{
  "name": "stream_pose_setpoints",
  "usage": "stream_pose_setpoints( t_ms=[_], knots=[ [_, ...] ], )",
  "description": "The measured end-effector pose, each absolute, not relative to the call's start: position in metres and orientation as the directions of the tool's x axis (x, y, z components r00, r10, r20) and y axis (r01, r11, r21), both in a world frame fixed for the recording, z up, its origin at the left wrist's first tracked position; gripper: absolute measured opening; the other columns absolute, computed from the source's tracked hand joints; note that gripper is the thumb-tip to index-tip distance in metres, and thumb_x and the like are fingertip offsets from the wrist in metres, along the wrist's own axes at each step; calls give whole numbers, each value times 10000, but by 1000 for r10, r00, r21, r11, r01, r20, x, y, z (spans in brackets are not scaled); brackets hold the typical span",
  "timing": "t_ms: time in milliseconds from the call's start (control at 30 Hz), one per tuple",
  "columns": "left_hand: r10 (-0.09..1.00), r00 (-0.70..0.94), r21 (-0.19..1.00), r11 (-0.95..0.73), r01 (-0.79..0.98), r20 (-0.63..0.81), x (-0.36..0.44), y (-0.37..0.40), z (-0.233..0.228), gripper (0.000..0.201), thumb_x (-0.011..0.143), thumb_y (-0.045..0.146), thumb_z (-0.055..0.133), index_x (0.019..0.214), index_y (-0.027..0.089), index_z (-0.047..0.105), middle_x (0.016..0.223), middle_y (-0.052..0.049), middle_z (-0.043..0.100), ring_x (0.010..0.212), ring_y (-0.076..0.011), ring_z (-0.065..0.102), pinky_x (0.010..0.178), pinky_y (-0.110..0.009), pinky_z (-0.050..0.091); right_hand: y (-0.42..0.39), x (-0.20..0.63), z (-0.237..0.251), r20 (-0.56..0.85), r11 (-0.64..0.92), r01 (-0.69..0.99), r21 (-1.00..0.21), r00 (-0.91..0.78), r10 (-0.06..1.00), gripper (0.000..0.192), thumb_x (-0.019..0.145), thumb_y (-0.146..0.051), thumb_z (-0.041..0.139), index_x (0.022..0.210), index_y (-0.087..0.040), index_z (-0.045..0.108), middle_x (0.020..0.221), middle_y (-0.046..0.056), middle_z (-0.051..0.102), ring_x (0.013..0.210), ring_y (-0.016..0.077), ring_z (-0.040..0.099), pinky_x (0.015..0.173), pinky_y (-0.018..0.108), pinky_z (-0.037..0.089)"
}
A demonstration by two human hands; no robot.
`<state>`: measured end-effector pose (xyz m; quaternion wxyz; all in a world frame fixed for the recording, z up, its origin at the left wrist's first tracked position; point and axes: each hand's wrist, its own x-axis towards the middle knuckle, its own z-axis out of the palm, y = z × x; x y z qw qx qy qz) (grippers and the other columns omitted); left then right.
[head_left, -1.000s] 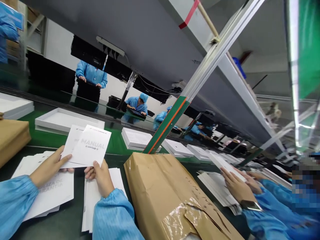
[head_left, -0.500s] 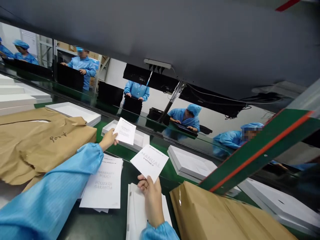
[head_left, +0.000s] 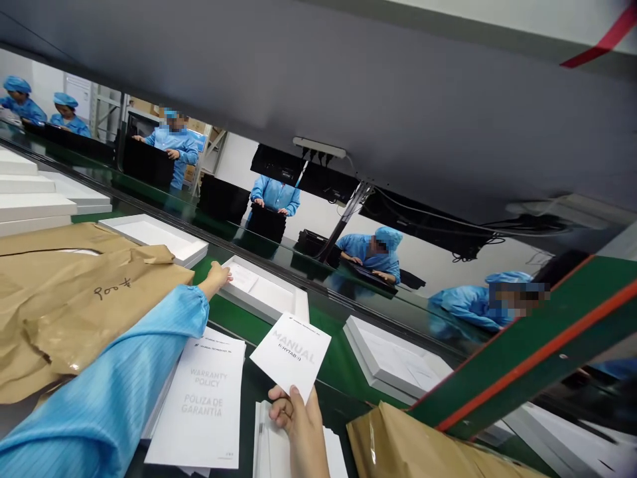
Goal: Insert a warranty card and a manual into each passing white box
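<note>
My left hand is at the left end of an open white box tray, fingers slightly apart and over its rim. A small white leaflet lies inside that tray, just past my fingertips. My right hand is closed, pinching the lower corner of a white manual between thumb and fingers. Beneath my left sleeve is a stack of warranty policy leaflets. Another white stack sits under my right hand, partly covered by it.
Brown paper wrapping lies on the left, near stacked white boxes. More open trays stand along the green line. A brown package and a green post are at right. Co-workers in blue work across the line.
The leaflet from my left hand now lies in the tray, and that hand is at the tray's rim. My right hand still holds the manual. The view has tipped slightly upward.
</note>
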<state>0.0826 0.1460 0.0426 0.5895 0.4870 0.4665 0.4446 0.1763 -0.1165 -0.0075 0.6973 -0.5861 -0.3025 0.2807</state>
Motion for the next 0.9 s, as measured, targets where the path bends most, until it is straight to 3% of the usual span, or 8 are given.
stream_pose_setpoints(
  t_ms=[133,367,533,733,800,900],
  knots=[
    [994,91,981,69,-181,-53,74,132,39,455,762,193,382,1173,143,193,1088,-123,420,691,-69,553,546,-169,423,-121,177,-5,75,125,-35,-992,629,774,119,660,-471,393,703,-423,493,532,33,549,418,172,499,409,384,253],
    [988,143,956,-18,-291,62,40,83,58,238,705,229,404,931,166,444,909,-56,536,658,-70,542,515,-151,373,-118,192,50,273,225,156,-962,588,762,128,680,-402,477,744,-292,497,566,46,571,452,175,511,430,347,374],
    [950,232,943,-132,-304,208,19,43,69,167,701,256,393,807,165,484,782,-27,564,591,-70,515,533,-177,366,-56,224,80,252,207,146,-967,634,731,152,606,-310,551,698,-204,492,492,7,556,410,119,507,407,265,378],
    [932,250,956,-216,-200,263,3,24,23,134,679,265,406,724,166,485,645,4,535,531,-86,493,547,-214,385,-19,236,63,221,116,197,-974,689,691,236,650,-310,551,479,-179,455,438,-31,496,392,68,482,399,223,335],
    [949,199,962,-212,-173,245,2,26,8,130,678,262,401,714,172,488,650,6,542,530,-90,498,549,-218,389,-19,233,58,229,88,232,-969,700,676,200,698,-315,532,555,-181,491,542,-37,526,444,68,496,429,219,358],
    [962,156,966,-198,-169,225,2,30,-3,133,675,262,397,702,173,491,658,0,555,527,-95,503,548,-223,393,-17,230,58,242,47,279,-959,725,645,152,758,-308,471,822,-179,521,794,5,549,629,107,534,536,255,428]
  ],
)
